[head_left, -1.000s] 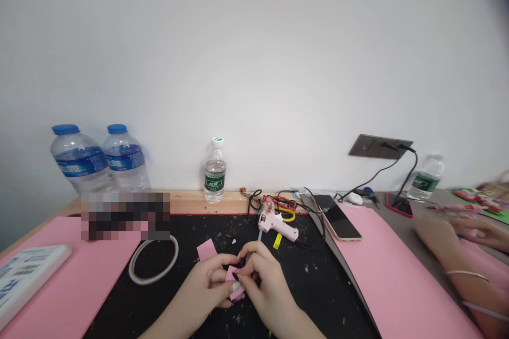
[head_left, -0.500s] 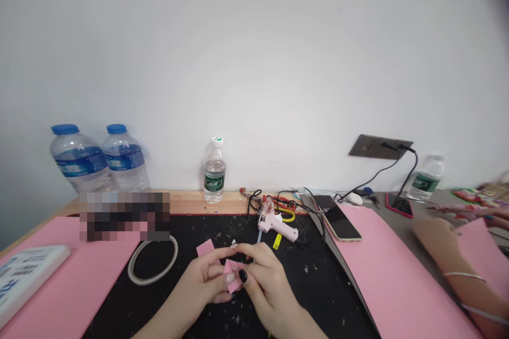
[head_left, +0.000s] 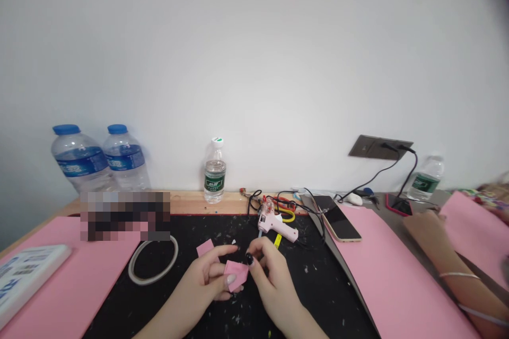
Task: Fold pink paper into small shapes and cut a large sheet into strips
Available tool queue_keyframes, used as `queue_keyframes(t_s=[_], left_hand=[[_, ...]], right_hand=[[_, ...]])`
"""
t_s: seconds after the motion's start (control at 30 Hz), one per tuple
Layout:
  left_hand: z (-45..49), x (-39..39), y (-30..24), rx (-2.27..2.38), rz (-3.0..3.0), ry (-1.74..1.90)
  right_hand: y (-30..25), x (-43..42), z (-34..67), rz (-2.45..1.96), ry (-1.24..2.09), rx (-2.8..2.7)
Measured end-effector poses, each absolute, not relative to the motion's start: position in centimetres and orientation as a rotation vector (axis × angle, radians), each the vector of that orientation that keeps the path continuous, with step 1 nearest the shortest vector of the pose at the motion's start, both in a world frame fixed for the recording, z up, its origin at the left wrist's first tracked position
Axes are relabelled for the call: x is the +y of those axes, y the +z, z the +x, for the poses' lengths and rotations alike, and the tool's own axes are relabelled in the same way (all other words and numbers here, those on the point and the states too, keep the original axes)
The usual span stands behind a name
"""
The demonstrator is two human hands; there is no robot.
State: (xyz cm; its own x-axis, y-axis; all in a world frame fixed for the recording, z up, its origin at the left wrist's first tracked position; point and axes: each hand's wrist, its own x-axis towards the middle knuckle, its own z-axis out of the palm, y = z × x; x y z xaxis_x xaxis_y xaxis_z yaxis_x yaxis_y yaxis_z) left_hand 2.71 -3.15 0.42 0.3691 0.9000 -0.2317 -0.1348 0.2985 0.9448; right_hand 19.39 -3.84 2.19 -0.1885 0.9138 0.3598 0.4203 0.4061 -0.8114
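A small folded pink paper piece [head_left: 235, 271] is held between the thumb and fingers of my left hand [head_left: 207, 278], above the black mat [head_left: 314, 291]. My left index finger stretches out past it. At the paper's right edge is my right hand [head_left: 272, 280], its thumb and index finger pinched together. Whether those fingertips grip the paper's corner or some tiny bit is hidden. Another pink paper piece [head_left: 204, 247] lies behind my left hand, and a white scrap [head_left: 234, 242] is beyond the fingertips.
A pink glue gun [head_left: 278, 226] lies among cables behind my right hand. A tape roll [head_left: 173, 262] is at left, near a white device [head_left: 35, 262]. A phone [head_left: 338, 219] and pink sheet [head_left: 382, 264] are right. A bottle [head_left: 214, 174] stands behind. Another person's arm [head_left: 449, 259] reaches in.
My right hand has drawn slightly right, uncovering more of the folded paper in my left hand. At far right, the other person's arm and pink sheet have shifted.
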Motion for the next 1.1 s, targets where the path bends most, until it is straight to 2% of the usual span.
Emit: queue_keyframes(t_s=[0.63, 0.93, 1.1], left_hand=[[2.78, -3.38, 0.63, 0.928, 1.034, 0.761], [2.97, -3.55, 0.24, 0.849, 1.002, 0.712], [2.72, -3.27, 0.29, 0.882, 1.065, 0.748]], right_hand=[[1.91, -3.7, 19.24, -1.159, 0.852, -2.206], [1.69, -3.84, 19.4, -1.077, 0.746, -2.303], [1.82, -3.8, 19.29, -1.133, 0.795, -2.177]])
